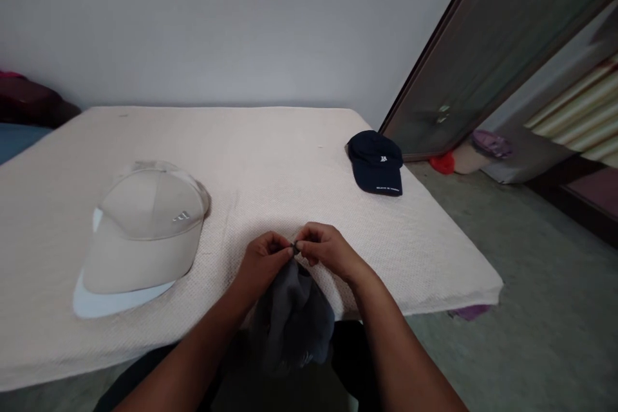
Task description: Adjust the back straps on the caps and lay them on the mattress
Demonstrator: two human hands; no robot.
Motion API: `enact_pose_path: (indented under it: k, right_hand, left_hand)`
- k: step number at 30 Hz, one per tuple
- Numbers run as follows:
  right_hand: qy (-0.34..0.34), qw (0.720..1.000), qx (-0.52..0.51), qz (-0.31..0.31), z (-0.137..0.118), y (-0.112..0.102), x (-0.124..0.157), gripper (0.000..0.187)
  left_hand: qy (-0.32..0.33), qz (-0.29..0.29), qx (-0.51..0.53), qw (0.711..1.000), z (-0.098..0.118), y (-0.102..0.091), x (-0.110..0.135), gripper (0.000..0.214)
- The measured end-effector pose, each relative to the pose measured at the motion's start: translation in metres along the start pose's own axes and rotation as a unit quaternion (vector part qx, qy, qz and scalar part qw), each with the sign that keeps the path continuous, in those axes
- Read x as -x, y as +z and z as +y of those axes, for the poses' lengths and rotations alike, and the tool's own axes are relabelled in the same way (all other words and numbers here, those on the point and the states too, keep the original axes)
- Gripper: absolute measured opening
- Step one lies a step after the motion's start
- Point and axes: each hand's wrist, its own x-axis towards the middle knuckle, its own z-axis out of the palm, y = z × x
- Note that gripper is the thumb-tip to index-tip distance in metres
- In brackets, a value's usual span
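A dark grey cap (294,315) hangs over the near edge of the bed, with a small pale mark low on its front. My left hand (261,261) pinches the cap's strap end between thumb and fingers. Right beside it, my right hand (331,251) is closed on the same small dark strap, fingertips almost touching the left ones. The fastening itself is too small to make out. To the left lie stacked caps, a beige cap (140,225) on top and a light blue brim (125,301) showing beneath it.
A navy cap (375,161) with white lettering rests near the bed's right edge. The bed has a cream textured cover (270,161). Behind it is a pale wall (217,26); a dark cabinet (463,45) stands at the right, beyond the grey floor (521,270).
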Motion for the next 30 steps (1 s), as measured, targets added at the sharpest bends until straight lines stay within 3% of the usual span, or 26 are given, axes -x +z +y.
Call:
enact_pose_path:
  k: [30]
  right_hand:
    - [-0.004,0.999,0.038,0.021,-0.001,0.011,0.001,0.015]
  left_hand:
    - [0.048,0.016,0.008,0.999,-0.008,-0.006,-0.004,0.008]
